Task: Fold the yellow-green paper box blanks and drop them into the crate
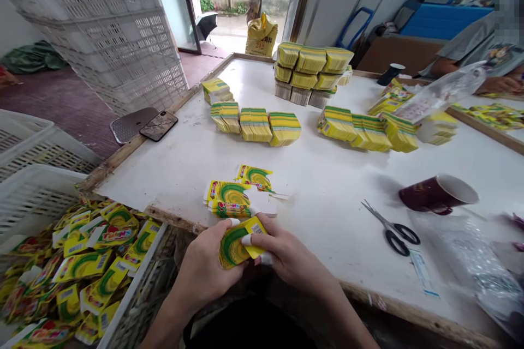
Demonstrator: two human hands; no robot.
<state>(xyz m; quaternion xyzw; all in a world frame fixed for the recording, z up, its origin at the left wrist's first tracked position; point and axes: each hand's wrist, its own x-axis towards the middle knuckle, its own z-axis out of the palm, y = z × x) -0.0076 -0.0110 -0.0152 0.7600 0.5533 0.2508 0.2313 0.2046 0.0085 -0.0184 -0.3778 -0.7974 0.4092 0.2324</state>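
Note:
Between my two hands, in front of the table's near edge, is a small yellow and green carton [235,245]. My left hand [207,262] wraps round its left side, thumb along the top edge. My right hand [289,251] pinches its right end, where a yellow flap with a barcode shows. White covers sit on some of my fingertips. Just beyond my hands lies a small pile of flat cartons [229,196] with white flaps sticking out to the right. The underside of the held carton is hidden.
Bundled carton stacks [256,124] stand in rows on the white table [323,196]. Scissors [391,226], a tipped maroon mug [436,194] and a phone [159,125] lie around. Filled cartons heap in a crate [135,289] at left. Another person [470,49] sits at far right.

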